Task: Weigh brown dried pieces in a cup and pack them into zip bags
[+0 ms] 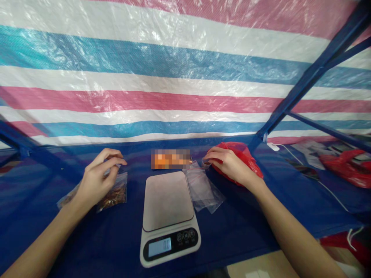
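My left hand [100, 175] hovers over the left side of the table, fingers bent and apart, with nothing plainly held. Beneath it lie clear zip bags with brown dried pieces [117, 195], partly covered by the hand and wrist. My right hand [227, 164] is at the red plastic bag [251, 162], fingertips closed around a small pale, see-through item [205, 164] whose kind I cannot make out. Flat clear zip bags [203, 189] lie just below those fingers. Between my hands stands a white kitchen scale [169, 202]; its display [160, 247] reads 0.0.
Behind the scale is an orange item [171, 159], blurred out. A blue metal frame [307, 81] and striped plastic sheeting [174, 100] bound the blue table [121, 239]. At right lie a white cable [333, 193] and another red bag [348, 166].
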A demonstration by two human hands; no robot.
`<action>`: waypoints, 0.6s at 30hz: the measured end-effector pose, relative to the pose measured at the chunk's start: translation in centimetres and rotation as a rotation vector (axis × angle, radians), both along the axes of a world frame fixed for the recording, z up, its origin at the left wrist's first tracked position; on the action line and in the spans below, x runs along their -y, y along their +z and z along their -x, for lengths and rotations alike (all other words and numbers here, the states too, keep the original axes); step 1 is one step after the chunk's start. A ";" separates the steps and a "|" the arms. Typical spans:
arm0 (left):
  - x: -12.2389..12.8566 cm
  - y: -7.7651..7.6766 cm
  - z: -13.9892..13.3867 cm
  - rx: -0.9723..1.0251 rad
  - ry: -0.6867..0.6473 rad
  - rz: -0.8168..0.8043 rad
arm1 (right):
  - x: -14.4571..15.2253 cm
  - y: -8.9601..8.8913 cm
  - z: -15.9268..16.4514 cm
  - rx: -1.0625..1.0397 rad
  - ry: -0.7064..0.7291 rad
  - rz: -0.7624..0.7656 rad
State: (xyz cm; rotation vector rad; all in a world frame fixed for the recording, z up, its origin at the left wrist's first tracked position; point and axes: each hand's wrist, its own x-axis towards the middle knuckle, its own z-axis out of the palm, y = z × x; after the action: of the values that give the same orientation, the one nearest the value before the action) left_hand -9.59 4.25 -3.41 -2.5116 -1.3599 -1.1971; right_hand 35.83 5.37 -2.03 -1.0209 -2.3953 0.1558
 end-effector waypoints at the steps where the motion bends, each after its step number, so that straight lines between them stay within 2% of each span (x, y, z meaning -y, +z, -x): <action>1: -0.1 -0.1 0.0 0.007 -0.002 0.004 | 0.1 0.2 0.0 -0.012 0.005 -0.002; 4: -0.2 -0.2 0.0 0.031 -0.017 -0.014 | 0.5 1.0 -0.3 -0.094 -0.067 -0.011; 9: 0.0 0.1 -0.4 0.036 -0.026 -0.021 | 0.8 2.9 -2.8 -0.310 -0.457 -0.163; 10: 0.1 0.1 -0.4 0.036 -0.027 -0.019 | 0.7 3.1 -3.4 -0.339 -0.515 -0.140; 12: 0.2 0.2 -0.5 0.034 -0.035 -0.023 | 0.5 3.2 -4.2 -0.332 -0.577 0.018; 15: 0.2 0.1 -0.5 0.030 -0.046 -0.037 | 0.7 3.0 -3.9 -0.037 -0.661 0.290; 18: 0.1 0.0 -0.4 0.029 -0.041 -0.041 | 1.7 2.9 -2.6 0.392 -0.877 0.320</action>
State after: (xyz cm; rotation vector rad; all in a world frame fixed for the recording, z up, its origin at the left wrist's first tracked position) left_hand -9.16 4.16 -3.45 -2.5157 -1.2823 -1.2600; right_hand 38.46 3.62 0.84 -2.3230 -2.0238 0.0146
